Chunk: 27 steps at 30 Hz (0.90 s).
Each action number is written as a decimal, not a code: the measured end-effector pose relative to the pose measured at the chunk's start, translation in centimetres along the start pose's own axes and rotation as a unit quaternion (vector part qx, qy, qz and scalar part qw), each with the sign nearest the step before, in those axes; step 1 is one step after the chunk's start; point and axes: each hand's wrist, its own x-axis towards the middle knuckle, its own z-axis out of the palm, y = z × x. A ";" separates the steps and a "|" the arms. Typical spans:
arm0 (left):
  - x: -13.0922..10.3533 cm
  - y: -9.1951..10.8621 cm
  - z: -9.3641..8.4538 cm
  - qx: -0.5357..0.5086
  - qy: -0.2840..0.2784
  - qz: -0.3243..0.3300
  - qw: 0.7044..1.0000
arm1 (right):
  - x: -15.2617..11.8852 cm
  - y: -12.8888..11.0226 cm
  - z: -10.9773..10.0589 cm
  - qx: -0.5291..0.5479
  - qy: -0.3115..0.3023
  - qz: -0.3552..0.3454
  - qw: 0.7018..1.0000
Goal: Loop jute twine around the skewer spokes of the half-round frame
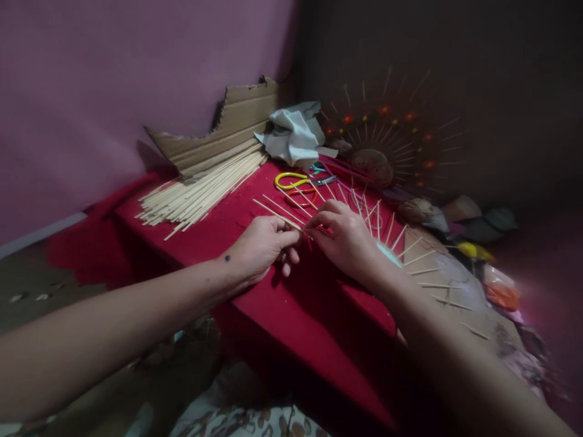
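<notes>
This looks like a room in a home used for handicraft: a purple wall (113,79) on the left, a red-draped table (273,321) with a sheaf of thin sticks (200,193) and scissors (322,181), and a flower-studded, rayed ornament (373,165) at the far right.

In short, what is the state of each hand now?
Left hand: closed, pinching a thin pale wooden stick.
Right hand: closed near the stick's end; what it holds cannot be told.

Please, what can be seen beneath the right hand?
Red cloth shows below the right hand, and thin sticks fan out past it; whatever the hand itself covers cannot be seen.
</notes>
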 end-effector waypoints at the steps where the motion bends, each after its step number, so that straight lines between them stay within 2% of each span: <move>1: 0.0 0.0 0.0 0.001 0.001 0.000 1.000 | 0.0 0.0 0.2 0.001 0.001 0.007 1.000; 9: -0.1 0.1 0.0 0.001 0.001 0.001 1.000 | 0.1 -0.5 0.3 0.025 0.014 0.012 1.000; 18: -0.1 0.1 -0.1 -0.014 -0.005 0.001 1.000 | 0.5 -0.6 0.7 0.022 -0.009 0.032 0.999; 27: -0.2 0.1 0.2 -0.021 0.020 -0.002 1.000 | 1.0 -1.5 1.0 0.001 -0.058 0.114 0.992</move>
